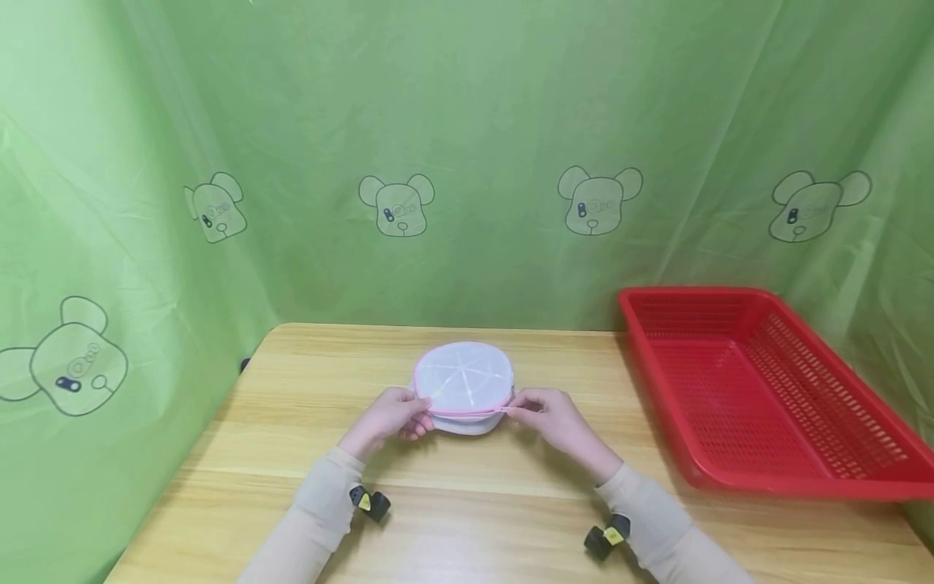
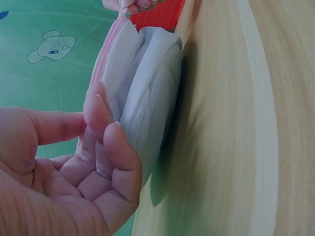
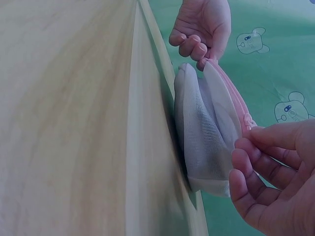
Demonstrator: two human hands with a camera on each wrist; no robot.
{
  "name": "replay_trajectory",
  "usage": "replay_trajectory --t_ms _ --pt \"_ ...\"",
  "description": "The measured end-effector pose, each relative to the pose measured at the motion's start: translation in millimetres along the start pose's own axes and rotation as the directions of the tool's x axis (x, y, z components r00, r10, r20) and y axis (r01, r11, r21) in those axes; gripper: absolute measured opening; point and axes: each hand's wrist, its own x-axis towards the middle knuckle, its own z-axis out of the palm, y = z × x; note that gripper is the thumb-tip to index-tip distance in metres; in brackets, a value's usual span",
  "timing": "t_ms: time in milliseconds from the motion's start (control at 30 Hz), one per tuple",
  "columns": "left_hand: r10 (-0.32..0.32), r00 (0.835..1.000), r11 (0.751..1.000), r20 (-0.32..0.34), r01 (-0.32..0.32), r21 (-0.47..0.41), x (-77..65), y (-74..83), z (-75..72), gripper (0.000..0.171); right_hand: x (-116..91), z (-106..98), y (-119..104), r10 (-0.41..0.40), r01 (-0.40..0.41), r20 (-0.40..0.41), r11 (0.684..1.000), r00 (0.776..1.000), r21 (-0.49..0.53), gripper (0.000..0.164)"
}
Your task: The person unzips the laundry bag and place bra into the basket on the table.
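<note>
Mesh bag lies lower-centre, I see, between left hand pinching its rim and right hand pinching its zipper pull.

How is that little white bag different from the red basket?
The bag is whitish mesh with a pink zip; the basket is plain red.
The bag is small and round; the basket is larger and roughly rectangular.
The left hand grips the bag, the right hand pinches its zip pull; neither touches the basket.
Both have many small openings.
</note>
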Motion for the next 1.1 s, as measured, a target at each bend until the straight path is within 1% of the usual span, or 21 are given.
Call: replay_trajectory --t_ms 400,733,933,1100 --pt "0.011 1.000 1.000 0.021 -0.011 0.005 0.5 -0.9 -2.4 0.026 1 -3 1 -0.008 0.008 -0.024 1.000 1.000 -0.014 0.015" --pt "-0.008 1.000 1.000 0.005 0.008 0.009 1.7 -0.1 -0.9 0.023 3 -6 2 0.000 -0.001 -0.030 1.000 1.000 -0.018 0.016" --pt "-0.007 1.000 1.000 -0.003 0.007 0.020 1.2 0.4 -1.5 0.024 3 -10 4 0.009 -0.010 -0.059 1.000 0.998 -0.017 0.014" --pt "-0.002 1.000 0.999 -0.002 0.002 0.032 0.4 0.7 -1.8 0.024 3 -11 4 0.012 -0.013 -0.063 1.000 0.998 -0.015 0.014"
